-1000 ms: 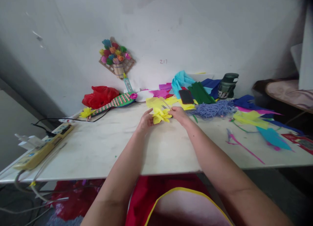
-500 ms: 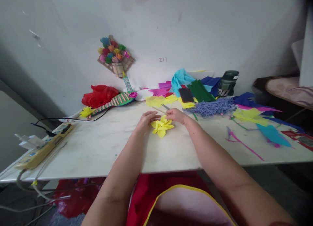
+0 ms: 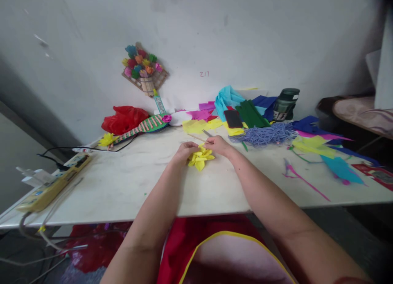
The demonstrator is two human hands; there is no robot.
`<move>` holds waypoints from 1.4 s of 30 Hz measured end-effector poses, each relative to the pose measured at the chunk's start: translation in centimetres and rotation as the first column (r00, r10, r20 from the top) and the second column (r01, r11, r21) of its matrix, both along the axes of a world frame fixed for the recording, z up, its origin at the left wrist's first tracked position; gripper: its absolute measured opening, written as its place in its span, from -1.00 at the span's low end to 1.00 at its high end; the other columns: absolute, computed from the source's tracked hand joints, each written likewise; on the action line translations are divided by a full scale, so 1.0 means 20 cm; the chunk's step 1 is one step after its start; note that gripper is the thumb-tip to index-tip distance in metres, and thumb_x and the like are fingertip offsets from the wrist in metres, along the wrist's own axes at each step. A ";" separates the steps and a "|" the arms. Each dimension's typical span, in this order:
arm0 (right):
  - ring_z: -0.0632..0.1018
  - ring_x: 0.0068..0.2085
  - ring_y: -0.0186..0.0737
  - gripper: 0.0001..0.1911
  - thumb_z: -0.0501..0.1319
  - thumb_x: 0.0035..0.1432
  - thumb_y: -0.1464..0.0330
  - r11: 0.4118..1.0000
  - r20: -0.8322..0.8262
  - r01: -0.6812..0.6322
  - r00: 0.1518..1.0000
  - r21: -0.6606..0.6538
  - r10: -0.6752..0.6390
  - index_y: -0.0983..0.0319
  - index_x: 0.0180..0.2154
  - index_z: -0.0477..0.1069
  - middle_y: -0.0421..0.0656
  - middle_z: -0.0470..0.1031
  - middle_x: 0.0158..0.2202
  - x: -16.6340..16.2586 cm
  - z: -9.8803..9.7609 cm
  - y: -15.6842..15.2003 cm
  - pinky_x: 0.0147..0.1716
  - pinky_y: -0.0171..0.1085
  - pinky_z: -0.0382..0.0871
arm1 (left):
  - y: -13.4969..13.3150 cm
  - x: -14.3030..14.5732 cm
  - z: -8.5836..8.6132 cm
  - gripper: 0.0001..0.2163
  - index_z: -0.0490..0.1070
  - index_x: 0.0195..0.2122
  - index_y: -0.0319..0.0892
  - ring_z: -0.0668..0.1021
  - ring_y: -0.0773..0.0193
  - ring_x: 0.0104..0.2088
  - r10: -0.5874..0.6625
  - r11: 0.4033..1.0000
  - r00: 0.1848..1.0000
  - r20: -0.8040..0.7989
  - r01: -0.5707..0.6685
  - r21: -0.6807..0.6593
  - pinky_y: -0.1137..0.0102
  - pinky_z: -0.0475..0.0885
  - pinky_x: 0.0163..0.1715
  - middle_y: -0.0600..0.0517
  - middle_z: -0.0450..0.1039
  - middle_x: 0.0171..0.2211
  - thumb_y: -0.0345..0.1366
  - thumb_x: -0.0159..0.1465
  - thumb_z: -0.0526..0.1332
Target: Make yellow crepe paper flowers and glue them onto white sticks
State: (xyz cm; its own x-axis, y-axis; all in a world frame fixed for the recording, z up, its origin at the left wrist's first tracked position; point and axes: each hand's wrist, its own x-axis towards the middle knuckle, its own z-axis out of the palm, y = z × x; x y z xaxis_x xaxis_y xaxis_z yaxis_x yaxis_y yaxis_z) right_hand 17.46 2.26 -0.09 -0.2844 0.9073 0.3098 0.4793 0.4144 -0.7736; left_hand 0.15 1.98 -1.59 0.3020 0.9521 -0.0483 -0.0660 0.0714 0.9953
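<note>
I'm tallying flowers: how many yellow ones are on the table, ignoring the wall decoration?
2: one yellow flower at the left hand and right hand, another yellow flower at the narrow end of the green craft. Others may be hidden under the heaped paper.

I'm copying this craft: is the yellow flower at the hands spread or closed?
Spread: the yellow flower has petals pointing outward.

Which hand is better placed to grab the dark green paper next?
Probably the right hand: it is nearer the dark green paper, while the left hand is farther off, left of the yellow flower.
</note>
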 end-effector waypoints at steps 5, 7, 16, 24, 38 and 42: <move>0.18 -0.57 -0.40 -0.69 0.11 -0.08 0.19 0.999 -0.014 0.040 0.999 -0.001 -0.040 0.25 -0.68 0.17 -0.31 0.03 -0.68 -0.01 0.00 -0.01 -0.56 -0.36 0.00 | 0.02 -0.01 -0.02 -0.75 0.31 -0.48 -0.21 0.40 0.37 -0.67 0.079 0.997 0.996 0.048 -0.080 0.018 0.48 0.26 -0.66 0.11 0.35 -0.66 -0.29 -0.17 0.32; 0.20 -0.57 -0.39 -0.70 0.10 -0.06 0.18 0.999 -0.051 0.024 0.998 -0.039 -0.026 0.26 -0.64 0.24 -0.30 0.08 -0.68 -0.02 0.02 -0.03 -0.55 -0.36 0.03 | 0.02 -0.01 -0.02 -0.75 0.30 -0.48 -0.21 0.41 0.36 -0.66 0.110 0.993 0.990 0.091 -0.113 0.028 0.47 0.27 -0.65 0.10 0.35 -0.65 -0.30 -0.18 0.32; 0.38 -0.42 -0.34 -0.75 0.16 -0.16 0.31 0.993 -0.249 0.116 0.961 -0.028 -0.120 0.30 -0.38 0.42 -0.21 0.41 -0.46 -0.02 0.01 -0.01 -0.41 -0.35 0.23 | 0.01 0.00 0.01 -0.76 0.29 -0.51 -0.21 0.37 0.41 -0.68 0.207 0.975 0.971 0.123 -0.215 0.055 0.50 0.21 -0.67 0.11 0.33 -0.66 -0.30 -0.19 0.32; 0.35 -0.48 -0.35 -0.81 0.19 -0.21 0.30 0.976 -0.205 0.215 0.955 -0.017 -0.214 0.28 -0.49 0.41 -0.25 0.36 -0.57 -0.01 -0.02 0.03 -0.45 -0.36 0.21 | 0.02 0.00 0.00 -0.76 0.28 -0.50 -0.22 0.38 0.41 -0.65 0.216 0.968 0.959 0.183 -0.235 0.086 0.50 0.24 -0.64 0.12 0.35 -0.64 -0.33 -0.18 0.31; 0.38 -0.48 -0.37 -0.84 0.20 -0.26 0.38 0.977 -0.304 0.189 0.929 -0.097 -0.210 0.26 -0.48 0.35 -0.26 0.37 -0.55 -0.04 0.01 -0.01 -0.43 -0.34 0.27 | -0.01 0.00 0.03 -0.71 0.30 -0.41 -0.21 0.43 0.35 -0.63 0.161 0.983 0.972 0.173 -0.174 0.061 0.48 0.30 -0.63 0.09 0.39 -0.62 -0.34 -0.19 0.31; 0.40 -0.47 -0.35 -0.85 0.20 -0.25 0.40 0.982 -0.280 0.175 0.941 -0.075 -0.189 0.26 -0.48 0.34 -0.26 0.39 -0.55 -0.05 0.01 0.00 -0.40 -0.33 0.28 | -0.02 -0.01 0.05 -0.68 0.34 -0.36 -0.23 0.46 0.33 -0.61 0.083 0.995 0.989 0.126 -0.089 0.041 0.46 0.33 -0.60 0.06 0.42 -0.59 -0.36 -0.19 0.32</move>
